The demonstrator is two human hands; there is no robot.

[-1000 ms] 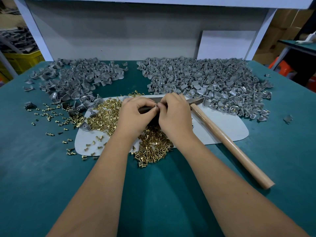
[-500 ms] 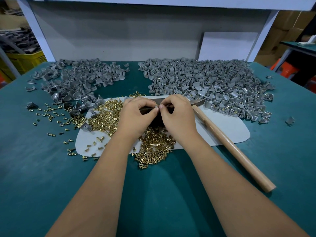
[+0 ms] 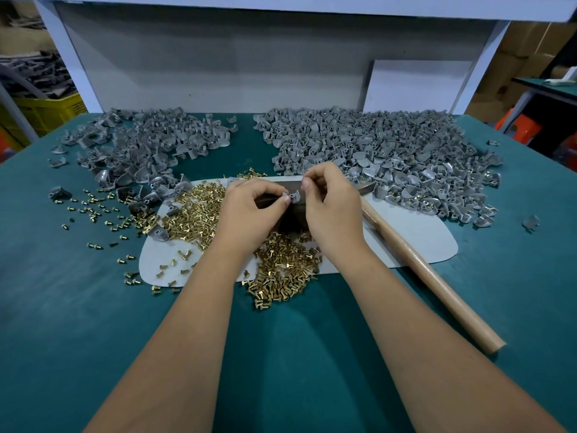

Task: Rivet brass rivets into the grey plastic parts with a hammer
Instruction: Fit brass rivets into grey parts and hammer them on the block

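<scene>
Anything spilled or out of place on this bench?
Yes: loose brass rivets have scattered off the grey mat onto the green table at left, and one stray grey part lies alone at far right, apart from its pile.

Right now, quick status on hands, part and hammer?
Left hand pinching grey part. Right hand at part, fingers curled, grip unclear. Hammer lying idle beside right forearm.

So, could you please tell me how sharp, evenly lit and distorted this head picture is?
Head view: sharp at the small grey plastic part; wide-angle bending bows the teal table edges; soft overhead light, with a dark shadow beneath both hands; no glare.
</scene>
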